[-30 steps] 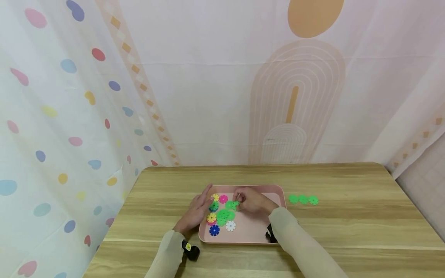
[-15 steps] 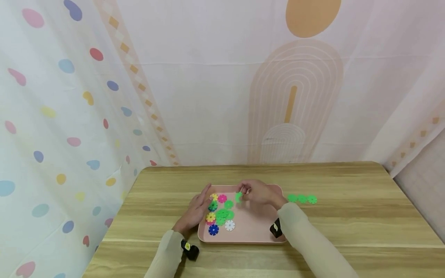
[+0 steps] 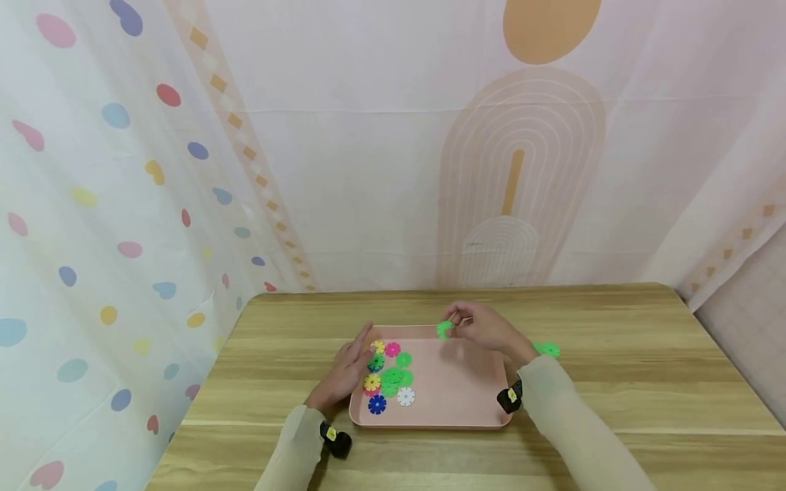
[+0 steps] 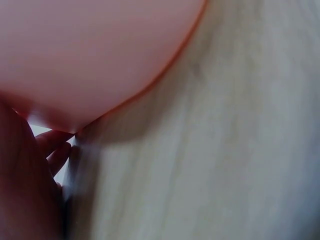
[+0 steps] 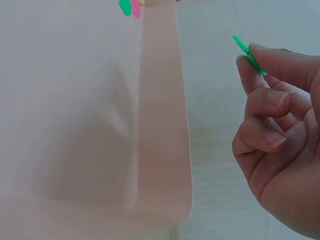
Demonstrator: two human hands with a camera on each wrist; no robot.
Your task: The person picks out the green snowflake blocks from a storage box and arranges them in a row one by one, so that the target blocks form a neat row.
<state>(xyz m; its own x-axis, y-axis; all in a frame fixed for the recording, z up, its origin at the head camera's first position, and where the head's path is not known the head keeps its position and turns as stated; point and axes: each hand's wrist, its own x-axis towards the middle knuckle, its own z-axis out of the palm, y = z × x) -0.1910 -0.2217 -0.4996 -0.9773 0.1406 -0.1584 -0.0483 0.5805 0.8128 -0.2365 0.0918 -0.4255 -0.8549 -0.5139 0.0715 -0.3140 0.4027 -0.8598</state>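
Note:
My left hand lies along the left rim of a pink tray, its fingers extended; the left wrist view shows fingertips at the tray's edge. Between thumb and index finger my right hand pinches a green notched plastic disc, raised near the tray's back rim. In the right wrist view this snowflake-style disc appears edge-on, with the other fingers curled beneath. A cluster of green discs lies in the tray's left half, among a white disc, a blue disc and a yellow disc.
Right of the tray, green discs lie on the wooden table, partly hidden by my right forearm. A pink disc sits toward the tray's back left. Behind the table hangs a patterned curtain.
My right hand has lifted the green disc from the group in the tray and moved it right and back, toward the back rim. The left hand stays at the left rim.

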